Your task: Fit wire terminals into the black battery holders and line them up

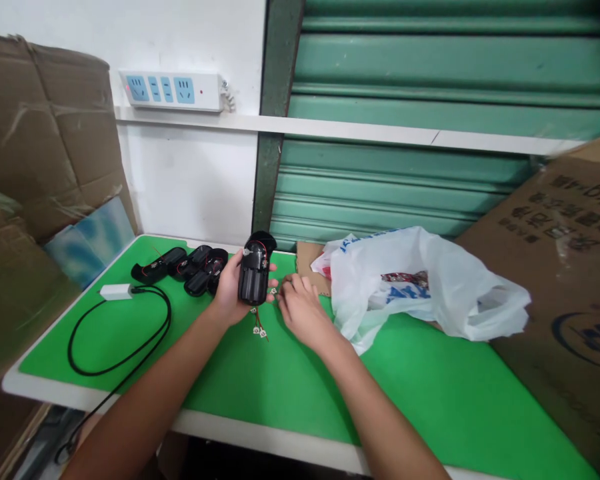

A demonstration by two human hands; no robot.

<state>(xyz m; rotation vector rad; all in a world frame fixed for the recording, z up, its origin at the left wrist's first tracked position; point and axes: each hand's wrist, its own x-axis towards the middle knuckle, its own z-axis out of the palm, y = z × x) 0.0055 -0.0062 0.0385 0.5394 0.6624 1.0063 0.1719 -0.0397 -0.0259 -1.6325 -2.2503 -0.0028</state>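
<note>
My left hand [229,288] is wrapped round a black plastic housing [253,283], tilted up with its inner side towards me. A thin red wire and a small metal piece show in the housing's upper part. Close by on the right, my right hand [300,303] has its fingers curled together, and at their tips is a small white part [273,291]. Below the housing, several similar white parts with short red wires [260,331] lie on the green mat. Several more black housings [197,267], some with red wires, lie behind my left hand.
A white plastic bag [380,280] sits on cardboard [307,263] at the right. A white adapter [116,291] with a looped black cable lies at the left of the green mat [290,387]. Large cartons [45,133] flank the table; a power strip [173,90] is above.
</note>
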